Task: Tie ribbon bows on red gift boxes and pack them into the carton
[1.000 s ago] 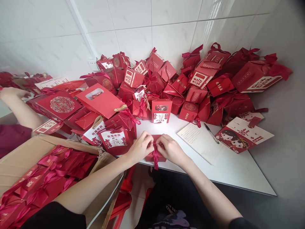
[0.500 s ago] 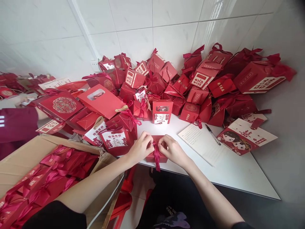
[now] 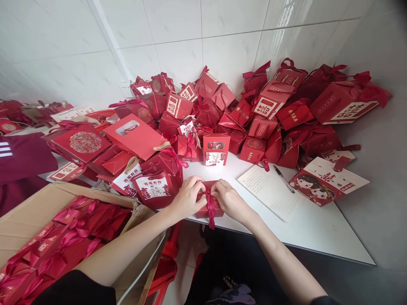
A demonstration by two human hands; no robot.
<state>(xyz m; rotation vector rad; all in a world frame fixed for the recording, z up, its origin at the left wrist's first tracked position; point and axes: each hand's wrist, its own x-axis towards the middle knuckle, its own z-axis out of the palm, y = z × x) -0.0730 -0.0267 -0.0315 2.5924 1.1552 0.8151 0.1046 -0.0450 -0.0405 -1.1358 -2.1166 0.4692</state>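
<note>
A small red gift box [image 3: 203, 212] sits at the front edge of the white table, directly before me. Around its top runs a dark red ribbon [image 3: 210, 207], one tail hanging down over the front. My left hand [image 3: 191, 195] is closed at the ribbon from the left, its fingertips pinched near the knot. From the right, my right hand [image 3: 229, 198] also pinches the ribbon, close to the other hand. The knot itself is partly hidden by my fingers. Just behind the box stands a red box with a clear window [image 3: 216, 150].
Many red gift boxes [image 3: 206, 106] are heaped along the tiled wall. A cardboard carton [image 3: 104, 192] of ribboned boxes stands at left. On the right lie a written notepad [image 3: 265, 190], a pen [image 3: 284, 179] and a cartoon-printed box [image 3: 327, 182]. Another person's sleeve [image 3: 25, 156] shows at left.
My left fingers have shifted slightly at the ribbon, while my right hand stays close to it. At left, the other person's arm has reached further over the boxes.
</note>
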